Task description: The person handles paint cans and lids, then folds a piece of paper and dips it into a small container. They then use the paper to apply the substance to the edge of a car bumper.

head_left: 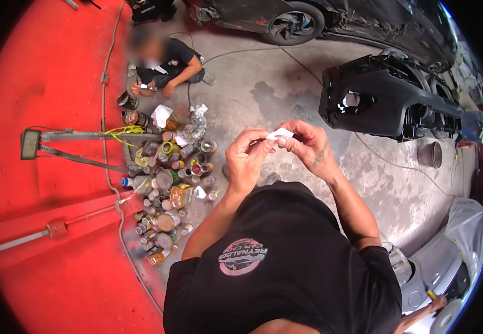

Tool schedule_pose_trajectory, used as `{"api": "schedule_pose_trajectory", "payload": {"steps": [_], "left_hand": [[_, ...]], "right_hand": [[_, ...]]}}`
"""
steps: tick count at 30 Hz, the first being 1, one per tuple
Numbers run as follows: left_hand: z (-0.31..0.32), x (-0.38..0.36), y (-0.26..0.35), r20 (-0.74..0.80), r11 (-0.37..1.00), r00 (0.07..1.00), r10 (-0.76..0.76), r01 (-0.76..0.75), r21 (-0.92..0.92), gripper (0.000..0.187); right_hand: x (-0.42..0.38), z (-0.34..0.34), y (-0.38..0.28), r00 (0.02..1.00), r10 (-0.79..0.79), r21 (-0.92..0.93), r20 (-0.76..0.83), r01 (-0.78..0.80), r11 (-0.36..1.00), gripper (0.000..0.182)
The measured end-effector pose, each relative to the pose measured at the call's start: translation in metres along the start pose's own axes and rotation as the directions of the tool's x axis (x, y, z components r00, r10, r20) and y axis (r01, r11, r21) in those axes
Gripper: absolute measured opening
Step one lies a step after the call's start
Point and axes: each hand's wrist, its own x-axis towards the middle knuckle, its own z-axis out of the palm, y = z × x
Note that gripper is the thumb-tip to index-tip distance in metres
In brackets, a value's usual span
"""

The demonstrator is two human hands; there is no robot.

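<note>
A small white piece [281,133], folded and paper-like, is pinched between my two hands in front of my chest. My left hand [247,157] is closed, its thumb and fingertips on the near left end of the piece. From the other side, my right hand [309,148] grips it with thumb and bent fingers. Both thumbs nearly meet just below it. The fingers cover part of the piece, so its exact kind cannot be made out.
Many cans and bottles [168,178] crowd the floor along the red wall [46,195]. A person [169,64] crouches beyond them. A black bumper [386,97] stands right, near a bucket [430,155]. A dark car [291,25] is behind; hoses cross the floor. Another person's arm [422,314] shows lower right.
</note>
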Motion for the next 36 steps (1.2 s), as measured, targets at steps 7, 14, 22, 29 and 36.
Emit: {"api": "schedule_pose_trajectory", "payload": {"steps": [7, 14, 22, 29, 36], "left_hand": [[0.006, 0.004, -0.001, -0.003, 1.0, 1.0, 0.018, -0.018, -0.004, 0.015], [0.002, 0.004, -0.011, -0.031, 0.993, 0.997, -0.076, 0.072, -0.093, 0.014], [0.006, 0.002, -0.004, -0.051, 0.993, 0.993, -0.11, 0.107, -0.059, 0.019], [0.006, -0.001, -0.011, -0.094, 0.984, 0.99, -0.108, 0.092, -0.153, 0.017], [0.001, -0.003, -0.019, -0.137, 0.979, 0.972, -0.192, 0.179, -0.102, 0.014]], "right_hand": [[0.006, -0.003, 0.017, 0.998, -0.038, 0.162, -0.044, 0.044, 0.986, 0.016], [0.006, 0.003, 0.022, 0.99, 0.115, 0.273, -0.087, -0.087, 0.958, 0.014], [0.007, 0.009, 0.024, 0.98, 0.142, 0.275, -0.14, -0.099, 0.956, 0.021], [0.004, 0.018, 0.025, 0.981, 0.117, 0.32, -0.153, -0.063, 0.945, 0.018], [0.004, 0.019, 0.019, 0.985, 0.107, 0.149, -0.136, -0.086, 0.985, 0.022]]}}
